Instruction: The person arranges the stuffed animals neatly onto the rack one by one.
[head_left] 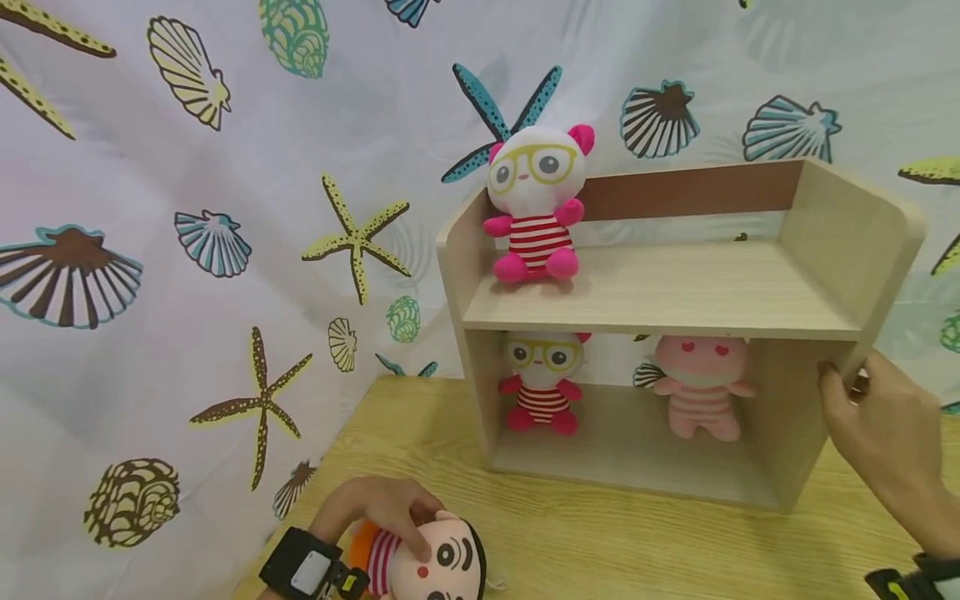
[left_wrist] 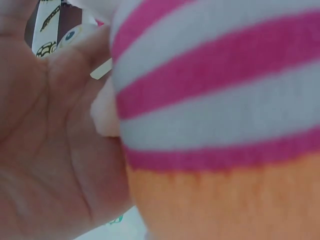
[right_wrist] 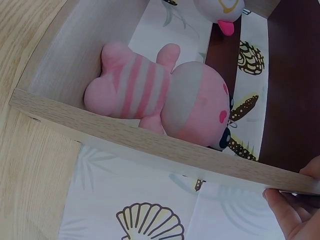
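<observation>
My left hand grips a plush doll by its head, low at the front of the table. The doll has a pale face, a pink-and-white striped shirt and an orange lower part; its striped body fills much of the left wrist view. On the right, my right hand holds the side panel of a two-tier wooden shelf, thumb on the inner face and fingers outside. A panda plush with yellow glasses sits on the upper tier. Below are a similar panda plush and a pink striped plush.
The shelf stands on a light wooden table. Behind and to the left hangs a white cloth printed with shells and starfish. A brown back strip runs along the shelf's upper rear.
</observation>
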